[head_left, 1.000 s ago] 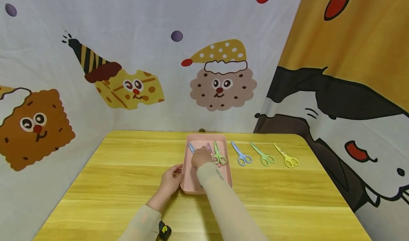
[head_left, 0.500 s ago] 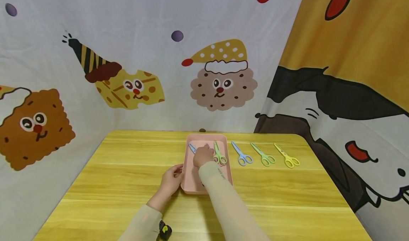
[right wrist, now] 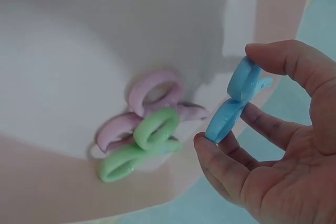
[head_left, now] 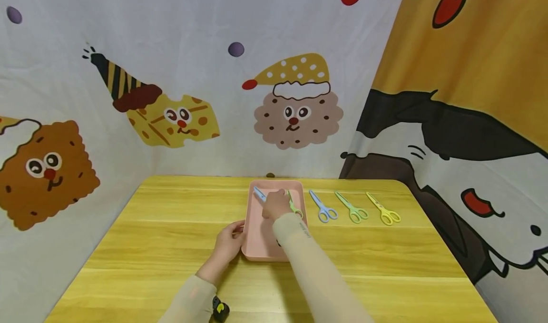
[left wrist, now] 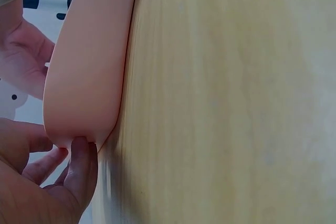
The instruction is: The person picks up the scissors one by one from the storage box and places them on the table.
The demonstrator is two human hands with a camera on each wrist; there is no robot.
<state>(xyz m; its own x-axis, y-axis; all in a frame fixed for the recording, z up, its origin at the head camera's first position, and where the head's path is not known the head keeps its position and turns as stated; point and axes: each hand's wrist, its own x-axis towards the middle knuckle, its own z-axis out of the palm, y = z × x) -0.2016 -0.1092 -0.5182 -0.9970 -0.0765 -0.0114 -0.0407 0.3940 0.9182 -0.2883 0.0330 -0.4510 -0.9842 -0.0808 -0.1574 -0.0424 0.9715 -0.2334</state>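
Observation:
In the head view my right hand (head_left: 276,206) is over the pink tray (head_left: 259,249). It pinches blue scissors (right wrist: 242,82) by the handle loops between thumb and fingers, as the right wrist view shows; their blade points to the tray's far left corner. Green scissors (right wrist: 157,129) lie partly on pink-purple scissors (right wrist: 149,94) in the tray, next to this hand. My left hand (head_left: 229,242) holds the tray's left wall. In the left wrist view its thumb and fingers (left wrist: 80,163) grip the tray at its rim.
Right of the tray, blue scissors (head_left: 323,206), green scissors (head_left: 352,207) and yellow scissors (head_left: 384,209) lie in a row on the wooden table (head_left: 171,218). A curtain (head_left: 192,37) with cartoon prints hangs behind the table. A black device (head_left: 220,308) is at my left wrist.
My right hand has moved a little right and away from me, and the blue scissors have shifted in the tray with it. My left hand stays on the tray.

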